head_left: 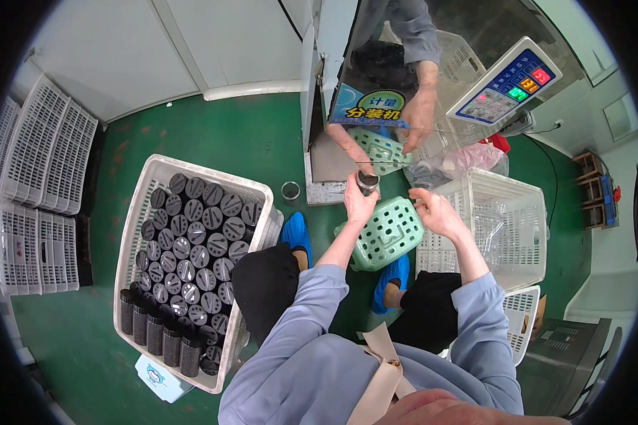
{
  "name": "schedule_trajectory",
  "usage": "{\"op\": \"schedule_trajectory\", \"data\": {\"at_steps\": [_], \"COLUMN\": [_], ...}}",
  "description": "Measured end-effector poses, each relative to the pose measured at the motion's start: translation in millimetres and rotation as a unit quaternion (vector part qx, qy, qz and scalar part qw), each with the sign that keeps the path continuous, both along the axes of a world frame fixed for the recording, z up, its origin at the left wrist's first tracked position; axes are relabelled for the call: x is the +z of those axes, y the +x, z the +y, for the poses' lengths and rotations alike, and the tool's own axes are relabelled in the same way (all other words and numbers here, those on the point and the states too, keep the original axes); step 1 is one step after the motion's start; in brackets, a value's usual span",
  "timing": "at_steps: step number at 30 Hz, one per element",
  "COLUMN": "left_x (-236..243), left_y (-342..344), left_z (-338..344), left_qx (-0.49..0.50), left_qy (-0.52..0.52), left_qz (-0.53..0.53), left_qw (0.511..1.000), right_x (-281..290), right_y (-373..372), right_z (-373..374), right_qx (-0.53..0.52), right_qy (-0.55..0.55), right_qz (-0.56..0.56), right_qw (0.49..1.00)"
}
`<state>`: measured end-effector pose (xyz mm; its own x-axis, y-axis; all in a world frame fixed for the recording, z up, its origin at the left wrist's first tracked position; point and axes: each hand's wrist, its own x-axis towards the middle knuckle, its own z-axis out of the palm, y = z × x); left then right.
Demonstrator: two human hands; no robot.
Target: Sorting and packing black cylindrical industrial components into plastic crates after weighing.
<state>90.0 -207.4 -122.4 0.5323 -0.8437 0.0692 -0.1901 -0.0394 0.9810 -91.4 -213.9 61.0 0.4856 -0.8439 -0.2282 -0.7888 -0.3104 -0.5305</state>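
My left hand (361,202) is closed around a small clear jar (367,183) with dark contents, held upright below the steel machine's front. My right hand (432,211) is beside it, fingers loosely bent and apart, with nothing visible in them, near the rim of a green perforated plastic basket (386,234). That basket is between my legs. The machine's shiny panel (376,57) mirrors my arms and the basket. A lit keypad (505,81) is mounted on it. Another clear cylinder (290,190) stands on the green floor, left of the machine's base.
At left, a white crate (131,212) holds several dark-filled jars with dark lids. Stacked white crates (42,156) line the left wall. At right are a white crate (524,198) of clear containers, a pink plastic bag (461,161), a cable and a dark appliance (560,354). Blue-covered feet (298,237) flank the basket.
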Motion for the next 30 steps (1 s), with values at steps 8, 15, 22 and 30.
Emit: {"op": "schedule_trajectory", "data": {"at_steps": [8,15,22,30], "left_x": [-9.3,-22.0,-14.4,-23.5], "left_y": [3.9,9.3,-16.4,-58.8], "left_z": [-4.4,0.7,34.6,76.0], "left_qx": [0.001,-0.006,-0.058,-0.17], "left_qy": [0.001,0.001,-0.004,-0.025], "left_qz": [-0.015,-0.034,-0.034,-0.034], "left_qw": [1.0,0.999,0.998,0.984], "right_x": [-0.8,2.0,21.5,25.7], "right_y": [-13.1,-13.3,-72.0,-230.0], "right_z": [28.4,32.9,60.6,168.2], "right_qx": [-0.003,-0.034,-0.163,-0.452], "right_qy": [-0.014,0.002,-0.137,-0.303], "right_qz": [0.019,-0.02,-0.119,-0.085], "right_qw": [1.0,0.999,0.97,0.835]}}
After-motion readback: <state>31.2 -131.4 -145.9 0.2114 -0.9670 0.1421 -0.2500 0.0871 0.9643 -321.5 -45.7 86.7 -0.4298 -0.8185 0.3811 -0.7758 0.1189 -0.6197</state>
